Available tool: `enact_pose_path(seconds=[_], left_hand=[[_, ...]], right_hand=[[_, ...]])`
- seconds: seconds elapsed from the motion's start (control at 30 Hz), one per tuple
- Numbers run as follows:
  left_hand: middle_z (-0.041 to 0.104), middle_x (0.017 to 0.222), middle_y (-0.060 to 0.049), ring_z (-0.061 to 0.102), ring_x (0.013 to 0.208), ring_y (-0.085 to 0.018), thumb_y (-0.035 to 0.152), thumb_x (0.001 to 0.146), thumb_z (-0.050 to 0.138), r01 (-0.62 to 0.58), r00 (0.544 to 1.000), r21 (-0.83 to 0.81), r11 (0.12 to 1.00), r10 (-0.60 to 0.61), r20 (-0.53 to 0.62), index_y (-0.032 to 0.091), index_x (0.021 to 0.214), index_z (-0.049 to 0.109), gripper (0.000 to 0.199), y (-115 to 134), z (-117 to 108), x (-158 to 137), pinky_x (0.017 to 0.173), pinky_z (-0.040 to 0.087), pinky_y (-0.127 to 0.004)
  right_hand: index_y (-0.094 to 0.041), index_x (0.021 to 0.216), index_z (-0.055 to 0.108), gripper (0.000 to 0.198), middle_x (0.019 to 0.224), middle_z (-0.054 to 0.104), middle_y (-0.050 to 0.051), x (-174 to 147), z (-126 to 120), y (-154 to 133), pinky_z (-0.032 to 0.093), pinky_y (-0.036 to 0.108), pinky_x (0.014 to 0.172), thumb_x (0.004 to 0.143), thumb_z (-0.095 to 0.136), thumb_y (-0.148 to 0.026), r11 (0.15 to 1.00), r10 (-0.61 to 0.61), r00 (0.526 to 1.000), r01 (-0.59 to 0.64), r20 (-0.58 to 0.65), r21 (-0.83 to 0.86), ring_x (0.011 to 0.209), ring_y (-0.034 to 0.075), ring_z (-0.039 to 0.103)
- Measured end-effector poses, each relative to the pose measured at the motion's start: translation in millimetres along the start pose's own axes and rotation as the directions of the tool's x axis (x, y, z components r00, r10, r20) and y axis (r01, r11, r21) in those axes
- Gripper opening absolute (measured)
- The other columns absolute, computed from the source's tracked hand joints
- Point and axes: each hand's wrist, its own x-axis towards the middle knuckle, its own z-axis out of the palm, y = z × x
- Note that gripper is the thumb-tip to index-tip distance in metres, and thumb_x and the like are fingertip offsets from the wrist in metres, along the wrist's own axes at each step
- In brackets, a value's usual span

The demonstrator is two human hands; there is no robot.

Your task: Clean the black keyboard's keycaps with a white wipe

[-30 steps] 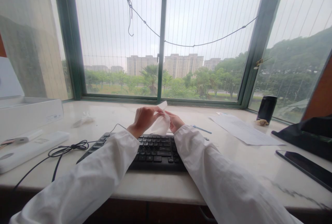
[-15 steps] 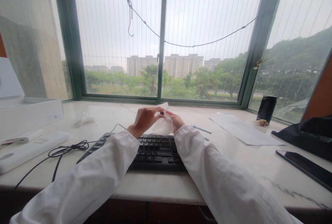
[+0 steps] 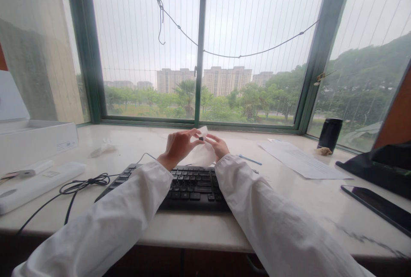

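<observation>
My left hand [image 3: 177,147] pinches a small black keycap [image 3: 201,138] between thumb and fingers, above the back edge of the keyboard. A thin white tissue [image 3: 204,155] hangs down from my right hand [image 3: 219,147], and part of it sticks up behind the keycap. The fingers of both hands nearly meet there. Beneath them lies a black keyboard [image 3: 195,196], partly covered by my white sleeves. Some key places in its middle look bare of caps.
On the left are a bundled black cable [image 3: 100,179], a white power strip [image 3: 48,183], a white box [image 3: 41,140] and a crumpled white wad [image 3: 103,148]. To the right lie a blue pen [image 3: 249,159], paper sheets [image 3: 303,159], a black can [image 3: 330,133] and a phone [image 3: 377,206].
The fingers of my right hand have lifted and straightened slightly, and the tissue has shifted around the keycap. My left hand keeps its pinch in nearly the same spot.
</observation>
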Motion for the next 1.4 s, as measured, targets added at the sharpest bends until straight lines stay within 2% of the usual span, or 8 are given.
enact_pose_path(seconds=[0.43, 0.6, 0.77, 0.87, 1.07, 1.23, 1.4], left_hand=[[0.074, 0.096, 0.002, 0.068, 0.083, -0.018, 0.046, 0.084, 0.061, -0.031, 0.999, 0.009, 0.999, 0.03, 0.011, 0.028, 0.098, 0.068, 0.023, 2.1, 0.5, -0.5, 0.066, 0.043, -0.025], [0.073, 0.1, 0.003, 0.068, 0.084, -0.019, 0.039, 0.085, 0.061, -0.023, 1.0, 0.04, 0.999, 0.023, -0.006, 0.029, 0.099, 0.067, 0.018, 0.8, 1.6, -1.0, 0.066, 0.044, -0.026], [0.071, 0.106, 0.004, 0.067, 0.085, -0.019, 0.028, 0.084, 0.06, -0.029, 0.999, 0.068, 0.997, 0.028, 0.018, 0.031, 0.106, 0.064, 0.023, -1.2, 2.4, -1.3, 0.065, 0.045, -0.027], [0.071, 0.108, 0.005, 0.068, 0.087, -0.02, 0.024, 0.083, 0.06, -0.025, 0.999, 0.073, 0.997, 0.023, 0.029, 0.032, 0.108, 0.063, 0.026, -1.7, 2.8, -1.2, 0.066, 0.046, -0.028], [0.071, 0.11, 0.004, 0.068, 0.092, -0.02, 0.021, 0.085, 0.059, -0.058, 0.998, 0.049, 0.997, 0.056, 0.036, 0.031, 0.11, 0.062, 0.027, -2.4, 3.4, -1.4, 0.069, 0.047, -0.027], [0.072, 0.108, 0.002, 0.069, 0.091, -0.02, 0.025, 0.087, 0.059, -0.094, 0.994, 0.032, 0.995, 0.092, 0.062, 0.031, 0.115, 0.06, 0.028, -4.2, 5.0, -1.4, 0.069, 0.048, -0.026], [0.073, 0.105, 0.002, 0.07, 0.088, -0.02, 0.03, 0.088, 0.059, -0.124, 0.988, 0.032, 0.992, 0.12, 0.092, 0.033, 0.119, 0.058, 0.032, -6.7, 7.2, -1.2, 0.067, 0.048, -0.026]], right_hand=[[-0.016, 0.104, 0.069, 0.05, 0.069, 0.071, 0.003, 8.3, -5.1, 4.4, 0.053, 0.029, 0.059, 0.057, 0.083, -0.028, 0.998, -0.017, 0.999, 0.014, -0.044, -0.062, 0.065, 0.019, 0.066], [-0.016, 0.096, 0.07, 0.039, 0.069, 0.071, 0.004, 10.1, -9.2, 5.4, 0.053, 0.027, 0.061, 0.06, 0.081, -0.025, 0.995, -0.049, 0.985, 0.033, -0.164, -0.097, 0.069, 0.018, 0.066], [-0.018, 0.095, 0.07, 0.029, 0.086, 0.073, 0.006, 18.5, -17.1, 9.5, 0.053, 0.028, 0.067, 0.066, 0.074, -0.021, 0.979, -0.073, 0.958, 0.015, -0.276, -0.206, 0.075, 0.017, 0.067], [-0.02, 0.088, 0.073, 0.022, 0.088, 0.073, 0.005, 21.7, -20.8, 10.2, 0.051, 0.03, 0.075, 0.066, 0.072, -0.022, 0.946, -0.066, 0.971, -0.011, -0.229, -0.323, 0.078, 0.018, 0.066], [-0.022, 0.088, 0.075, 0.026, 0.095, 0.073, 0.004, 12.5, -13.5, 4.2, 0.047, 0.031, 0.084, 0.069, 0.071, -0.039, 0.887, -0.237, 0.967, 0.175, -0.097, -0.427, 0.087, 0.018, 0.064], [-0.018, 0.089, 0.076, 0.035, 0.082, 0.073, 0.006, 8.6, -3.8, 8.2, 0.046, 0.029, 0.072, 0.07, 0.071, -0.046, 0.915, -0.174, 0.977, 0.207, 0.125, -0.347, 0.08, 0.017, 0.062], [-0.014, 0.091, 0.075, 0.037, 0.079, 0.073, 0.008, 13.4, -2.5, 14.4, 0.045, 0.028, 0.069, 0.067, 0.075, -0.043, 0.942, -0.168, 0.975, 0.202, 0.144, -0.268, 0.076, 0.016, 0.062]])
